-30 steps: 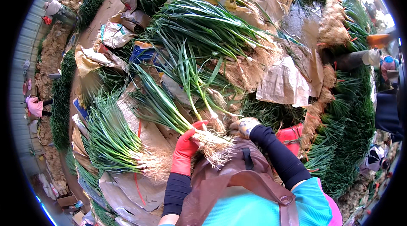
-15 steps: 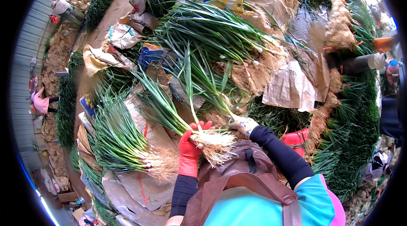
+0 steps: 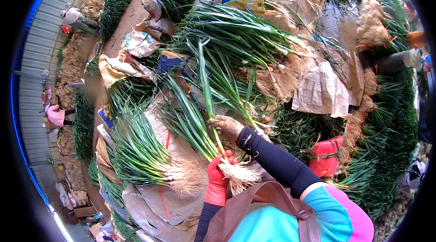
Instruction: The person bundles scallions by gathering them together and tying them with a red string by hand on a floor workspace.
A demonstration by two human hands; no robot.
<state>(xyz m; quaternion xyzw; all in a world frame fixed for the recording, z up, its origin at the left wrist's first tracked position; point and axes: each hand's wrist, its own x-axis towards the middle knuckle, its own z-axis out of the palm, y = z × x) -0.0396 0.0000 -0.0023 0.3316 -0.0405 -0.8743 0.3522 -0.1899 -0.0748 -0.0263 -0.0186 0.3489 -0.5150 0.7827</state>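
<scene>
Here, green scallions (image 3: 192,129) clasped in my left hand (image 3: 219,174), shaggy pale roots (image 3: 240,176) jutting rightward, right hand (image 3: 228,127) pinching one stalk (image 3: 207,91).

Wide fisheye view from the wearer's head, facing steeply down, teal top (image 3: 268,224) filling the lower edge, hands (image 3: 217,179) close below the lens, ribbed wall (image 3: 45,46) far off at left, straight lines bowing.

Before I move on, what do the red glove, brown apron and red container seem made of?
Red glove: probably rubber or latex, fairly matte; its surface looks unwoven and close-fitting. Brown apron: perhaps vinyl or coated fabric, smooth, with soft folds. Red container: likely plastic, judging by its smooth side and bright, even color.
</scene>
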